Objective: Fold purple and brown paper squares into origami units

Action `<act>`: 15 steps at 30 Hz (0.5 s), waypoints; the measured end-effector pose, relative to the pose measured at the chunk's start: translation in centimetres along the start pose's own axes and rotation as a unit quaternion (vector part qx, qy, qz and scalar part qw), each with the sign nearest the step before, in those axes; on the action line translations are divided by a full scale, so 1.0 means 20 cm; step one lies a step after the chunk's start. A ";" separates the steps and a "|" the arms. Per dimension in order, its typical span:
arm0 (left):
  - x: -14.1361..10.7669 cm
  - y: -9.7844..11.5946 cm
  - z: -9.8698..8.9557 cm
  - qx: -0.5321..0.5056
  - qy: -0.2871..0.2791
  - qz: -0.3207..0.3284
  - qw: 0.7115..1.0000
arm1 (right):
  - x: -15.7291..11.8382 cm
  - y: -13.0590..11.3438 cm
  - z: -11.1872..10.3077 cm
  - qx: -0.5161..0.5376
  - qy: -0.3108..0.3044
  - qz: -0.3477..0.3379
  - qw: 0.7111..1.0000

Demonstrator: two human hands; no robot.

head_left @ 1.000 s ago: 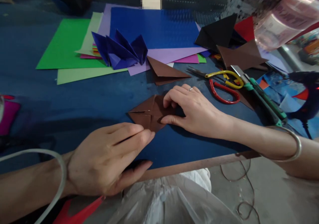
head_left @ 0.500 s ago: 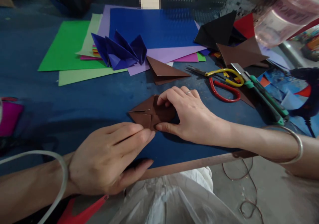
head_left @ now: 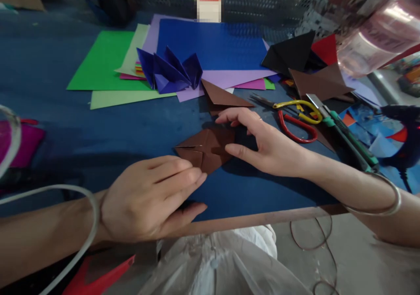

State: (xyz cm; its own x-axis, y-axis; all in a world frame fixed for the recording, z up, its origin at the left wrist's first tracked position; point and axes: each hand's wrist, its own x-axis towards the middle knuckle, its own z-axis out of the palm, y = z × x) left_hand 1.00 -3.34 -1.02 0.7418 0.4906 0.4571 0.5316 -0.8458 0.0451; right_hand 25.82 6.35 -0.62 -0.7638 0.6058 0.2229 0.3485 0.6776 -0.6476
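Note:
A folded piece of brown paper lies on the blue tabletop in front of me, its creased flaps pointing left. My left hand rests on the paper's near left edge with its fingertips, the fingers stretched out side by side and the thumb apart below them. Over the paper's right end, my right hand is open, thumb and fingers spread with nothing between them. Just beyond it is another folded brown paper. A dark blue folded paper form sits further back.
Coloured sheets are stacked at the back. Scissors with yellow and red handles, a green cutter knife and a dark glue gun lie on the right. A clear bottle is at back right. The wooden table edge runs nearby.
My right hand has lifted off the brown paper and shifted right and away, its fingers opening. The left hand's fingertips stay on the paper's edge. The view has shifted slightly.

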 end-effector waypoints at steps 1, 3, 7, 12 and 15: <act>0.00 0.00 0.00 0.005 0.003 0.002 1.000 | 0.00 0.00 0.01 -0.010 0.015 -0.009 1.000; -0.01 0.00 0.00 0.019 0.009 0.004 1.000 | 0.01 0.01 0.04 -0.031 0.046 -0.018 0.998; -0.02 -0.02 0.01 0.056 0.020 0.001 0.998 | 0.02 0.01 0.07 -0.015 0.078 0.015 0.997; -0.03 -0.04 0.02 0.084 0.020 -0.015 0.996 | 0.02 0.01 0.06 -0.042 0.107 -0.007 0.993; -0.02 -0.05 0.02 0.091 0.025 -0.021 0.995 | 0.03 0.01 0.05 -0.076 0.111 -0.046 0.990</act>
State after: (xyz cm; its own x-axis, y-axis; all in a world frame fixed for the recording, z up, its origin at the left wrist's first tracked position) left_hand 0.29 -2.67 -1.55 0.6988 0.5097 0.5018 0.6301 -0.7708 -0.0945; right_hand 24.92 6.40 -1.44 -0.6635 0.6042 0.4412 0.3742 0.7787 -0.5036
